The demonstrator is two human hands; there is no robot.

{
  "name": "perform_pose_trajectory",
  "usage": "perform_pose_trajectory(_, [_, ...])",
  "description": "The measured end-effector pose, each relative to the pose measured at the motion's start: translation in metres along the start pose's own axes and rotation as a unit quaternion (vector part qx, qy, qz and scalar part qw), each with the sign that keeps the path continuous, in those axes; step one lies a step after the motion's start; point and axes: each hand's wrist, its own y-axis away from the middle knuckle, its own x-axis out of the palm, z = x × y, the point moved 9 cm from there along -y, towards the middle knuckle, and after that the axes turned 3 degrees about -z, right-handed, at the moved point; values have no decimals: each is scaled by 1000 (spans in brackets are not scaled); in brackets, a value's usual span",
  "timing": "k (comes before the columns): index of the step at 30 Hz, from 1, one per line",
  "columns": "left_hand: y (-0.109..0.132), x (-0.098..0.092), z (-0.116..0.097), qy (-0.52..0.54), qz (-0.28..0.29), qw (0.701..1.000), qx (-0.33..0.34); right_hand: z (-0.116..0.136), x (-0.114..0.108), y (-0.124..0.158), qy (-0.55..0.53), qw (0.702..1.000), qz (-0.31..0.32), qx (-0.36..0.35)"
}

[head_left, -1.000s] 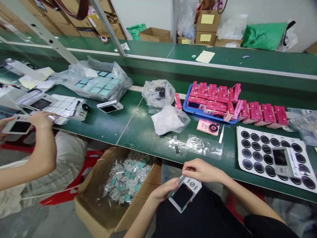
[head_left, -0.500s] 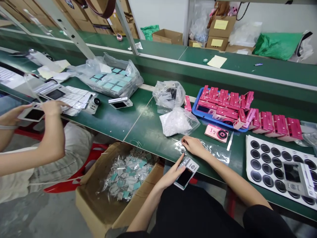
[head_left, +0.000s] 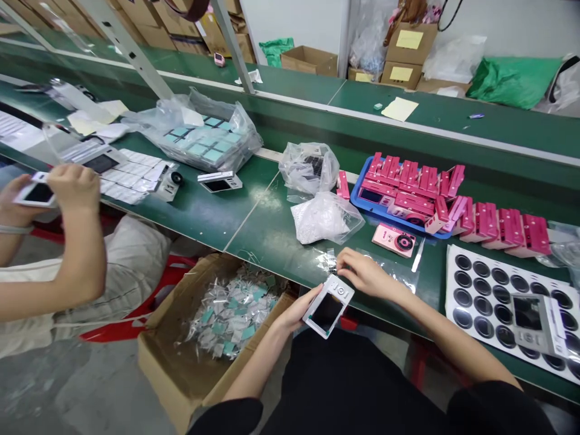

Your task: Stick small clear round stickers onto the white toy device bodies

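My left hand [head_left: 296, 311] grips a white camera back panel [head_left: 327, 307] with a dark screen, held just below the front edge of the green bench [head_left: 254, 232]. My right hand [head_left: 365, 273] is curled above the panel's top end, its fingertips pinched at a small sticker strip [head_left: 330, 261] lying on a clear plastic sheet; what the fingers hold is too small to name. A pink camera [head_left: 394, 237] lies flat on the bench just beyond my right hand.
A blue tray [head_left: 362, 208] holds several pink camera shells, and more stand in a row to its right. A sheet of black round stickers [head_left: 487, 299] lies far right. A cardboard box [head_left: 181, 368] of scraps stands below. A co-worker's hands [head_left: 75, 187] hold another panel at left.
My left hand has lifted the panel closer to the bench edge. My right hand stays at the sticker strip. The co-worker has raised their panel.
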Motion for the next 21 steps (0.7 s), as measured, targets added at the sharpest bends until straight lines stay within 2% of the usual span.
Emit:
perform_pose_trajectory(2, [0, 5, 1, -6, 18, 1000, -21, 25, -4, 16, 31, 997, 19, -71])
perform_pose_trajectory(4, [-1, 10, 0, -15, 30, 999, -32, 39, -4, 29, 88, 990, 27, -106])
perform_pose_trajectory(7, [-2, 20, -1, -33, 38, 998, -32, 43, -1, 41, 160, 980, 30, -118])
perform_pose_trajectory(10, [0, 31, -3, -59, 49, 997, -24, 41, 2, 47, 186, 975, 41, -114])
perform_pose_trajectory(13, [1, 43, -7, -91, 60, 994, -5, 37, 0, 51, 173, 980, 54, -86])
perform_pose_trajectory(16, [2, 56, -15, -120, 70, 990, 16, 26, -6, 52, 124, 989, 74, -27])
perform_pose_trajectory(19, [4, 69, -26, -156, 86, 982, 57, 9, -12, 52, 11, 995, 84, 50])
perform_pose_trajectory(21, [6, 77, -31, -189, 99, 973, 86, -3, -9, 56, -87, 986, 101, 99])
